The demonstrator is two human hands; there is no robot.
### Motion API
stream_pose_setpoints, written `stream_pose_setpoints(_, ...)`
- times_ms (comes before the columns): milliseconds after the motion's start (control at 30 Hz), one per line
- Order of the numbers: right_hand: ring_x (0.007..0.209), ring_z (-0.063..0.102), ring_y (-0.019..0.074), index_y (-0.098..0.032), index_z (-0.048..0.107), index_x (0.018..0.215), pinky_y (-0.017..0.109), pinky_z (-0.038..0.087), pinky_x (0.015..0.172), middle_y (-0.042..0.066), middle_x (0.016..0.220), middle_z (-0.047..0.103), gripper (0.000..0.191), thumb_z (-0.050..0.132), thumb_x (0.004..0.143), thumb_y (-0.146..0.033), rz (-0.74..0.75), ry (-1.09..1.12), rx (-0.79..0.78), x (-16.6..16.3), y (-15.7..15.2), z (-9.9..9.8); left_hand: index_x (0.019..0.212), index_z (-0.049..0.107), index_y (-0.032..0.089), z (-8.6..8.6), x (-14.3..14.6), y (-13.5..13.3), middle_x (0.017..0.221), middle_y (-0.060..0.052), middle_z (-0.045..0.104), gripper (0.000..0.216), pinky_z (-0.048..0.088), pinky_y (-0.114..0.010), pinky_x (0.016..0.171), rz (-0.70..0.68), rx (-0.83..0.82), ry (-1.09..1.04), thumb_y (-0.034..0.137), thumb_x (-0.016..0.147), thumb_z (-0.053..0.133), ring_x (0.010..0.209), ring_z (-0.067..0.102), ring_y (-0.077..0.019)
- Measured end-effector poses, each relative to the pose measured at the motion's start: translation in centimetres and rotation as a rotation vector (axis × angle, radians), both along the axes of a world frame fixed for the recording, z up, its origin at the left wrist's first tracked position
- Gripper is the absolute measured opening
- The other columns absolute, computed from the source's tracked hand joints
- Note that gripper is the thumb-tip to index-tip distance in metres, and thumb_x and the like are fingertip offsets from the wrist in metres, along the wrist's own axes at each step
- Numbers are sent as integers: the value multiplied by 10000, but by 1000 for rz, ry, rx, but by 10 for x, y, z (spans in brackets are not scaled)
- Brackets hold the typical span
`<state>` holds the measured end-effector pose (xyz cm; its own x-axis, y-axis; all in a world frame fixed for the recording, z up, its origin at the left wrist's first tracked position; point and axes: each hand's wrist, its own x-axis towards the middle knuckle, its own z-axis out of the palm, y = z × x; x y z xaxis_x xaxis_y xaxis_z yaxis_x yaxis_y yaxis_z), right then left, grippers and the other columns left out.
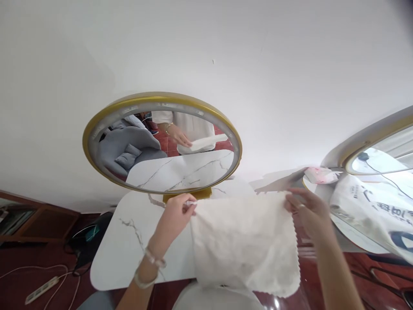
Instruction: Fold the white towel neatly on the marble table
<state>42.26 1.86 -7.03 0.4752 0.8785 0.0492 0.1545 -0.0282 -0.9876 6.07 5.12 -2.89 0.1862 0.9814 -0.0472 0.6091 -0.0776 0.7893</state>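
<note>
A white cloth with a scalloped edge hangs spread out between my two hands. My left hand pinches its upper left corner, above the white marble-patterned table. At the upper right corner, my right hand grips the cloth with fingers closed, slightly blurred. The cloth hides the right part of the table. Behind it stands an oval mirror with a gold frame, reflecting a hand, part of the cloth and a grey armchair.
On the right, a second table carries a white printed cloth bag and a pink-and-white packet, beside another gold-framed mirror. A white stool stands below. A power strip with cables lies on the red floor near a black bag.
</note>
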Motion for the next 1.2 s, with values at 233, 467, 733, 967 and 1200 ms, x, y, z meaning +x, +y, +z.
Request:
stream_pose_setpoints(233,1196,541,291,-223,534,1206,472,520,900,159,1302,528,500,562,826,-548,145,-351,127,-47,51,-152,1293,487,177,-177,60,14,1426,-130,440,434,417,-419,1076,16,281,246,170,865,419,1338,419,-245)
stream_pose_setpoints(467,1381,330,271,-247,433,1379,536,330,1085,110,1438,441,456,343,967,-420,364,-860,35,-80,44,-231,1405,377,111,-259,84,36,1514,-161,325,505,332,-481,1125,-95,371,513,287,931,373,1429,226,-304)
stream_pose_setpoints(733,1425,219,286,-245,394,1430,524,203,1128,91,1523,319,483,352,970,-385,376,-1238,9,-83,77,-251,1398,405,71,-253,112,75,1432,-223,417,580,293,-527,1108,155,309,682,375,906,445,1334,380,-363)
stream_pose_setpoints(967,1426,201,279,-241,398,1429,502,186,1133,92,1524,315,492,359,965,-400,406,-1266,22,-86,110,-244,1161,622,79,-247,118,109,1081,-213,658,473,409,-523,942,195,179,696,381,933,339,1073,576,-360)
stream_pose_setpoints(1200,1364,286,314,-241,453,1387,570,137,1131,110,1448,414,482,375,951,-430,432,-1205,-44,-94,138,-228,910,688,101,-259,119,135,876,-175,697,438,463,-428,813,167,141,609,337,923,319,891,642,-304)
